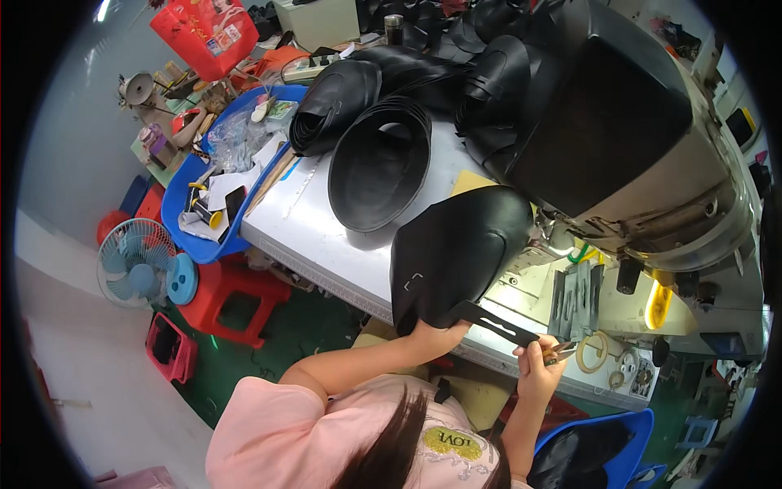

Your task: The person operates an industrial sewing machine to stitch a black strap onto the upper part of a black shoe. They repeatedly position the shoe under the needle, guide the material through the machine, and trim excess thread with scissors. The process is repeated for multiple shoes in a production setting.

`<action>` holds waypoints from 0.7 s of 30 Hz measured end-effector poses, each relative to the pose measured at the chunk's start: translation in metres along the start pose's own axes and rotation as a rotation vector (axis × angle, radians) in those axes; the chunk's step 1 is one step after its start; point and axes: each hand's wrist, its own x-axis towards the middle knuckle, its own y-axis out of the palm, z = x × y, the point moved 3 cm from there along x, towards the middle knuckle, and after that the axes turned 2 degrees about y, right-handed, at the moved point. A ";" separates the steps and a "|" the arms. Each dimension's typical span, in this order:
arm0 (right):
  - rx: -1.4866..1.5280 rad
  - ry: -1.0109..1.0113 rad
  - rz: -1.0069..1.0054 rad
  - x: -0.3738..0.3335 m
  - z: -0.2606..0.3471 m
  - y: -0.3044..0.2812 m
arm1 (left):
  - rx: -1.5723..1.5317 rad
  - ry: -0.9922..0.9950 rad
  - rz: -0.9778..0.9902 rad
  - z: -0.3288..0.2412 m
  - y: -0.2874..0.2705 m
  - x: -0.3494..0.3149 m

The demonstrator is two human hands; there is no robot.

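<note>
My left hand (440,335) is closed on the near edge of a large curved black leather panel (456,244), most of its fingers hidden under the material. The panel stands up from the table's front edge, its far end beside the sewing machine's needle area. From its lower right side juts a narrow black strap (501,324) with a cut-out slot. My right hand (539,363) pinches the strap's free end. The same hand has small thread snips (559,352) tucked in it, blades pointing right.
The sewing machine's dark head (611,122) looms at the right. Rolled black leather pieces (379,163) cover the table's back. Several dark strips (577,297) lie right of the needle area, near a tape roll (592,352). A blue tray (181,213) stands left; a blue bin (639,428) sits below right.
</note>
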 end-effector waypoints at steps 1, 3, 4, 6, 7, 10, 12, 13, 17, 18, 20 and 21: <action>0.007 0.002 0.017 0.000 0.001 0.004 | 0.034 -0.004 0.025 0.000 0.001 -0.001; 0.038 0.011 0.045 -0.003 0.005 0.014 | 0.099 -0.011 0.077 0.000 0.002 -0.002; 0.064 0.018 0.062 -0.005 0.007 0.023 | 0.055 -0.028 0.059 -0.001 0.001 -0.002; 0.058 0.023 0.075 -0.011 0.012 0.039 | -0.033 -0.062 0.022 -0.004 0.002 0.001; 0.024 0.020 0.076 -0.014 0.014 0.045 | -0.003 0.012 -0.001 -0.001 0.003 -0.001; -0.060 -0.001 0.032 -0.022 0.016 0.062 | 0.081 -0.071 0.090 0.001 0.005 -0.004; -0.093 -0.008 -0.006 -0.023 0.019 0.068 | -0.044 -0.077 0.024 -0.001 0.005 -0.001; -0.102 -0.031 -0.017 -0.024 0.021 0.070 | -0.112 -0.078 -0.007 -0.002 0.006 0.000; -0.164 -0.064 -0.002 -0.027 0.021 0.070 | -0.136 -0.112 0.006 0.003 0.007 -0.001; -0.186 -0.068 0.011 -0.027 0.022 0.070 | -0.152 -0.115 0.008 0.005 0.008 -0.002; -0.188 -0.082 -0.005 -0.028 0.024 0.069 | -0.145 -0.089 -0.006 0.004 0.006 -0.001; -0.170 -0.094 -0.029 -0.027 0.027 0.068 | -0.123 -0.058 -0.026 0.001 0.003 0.002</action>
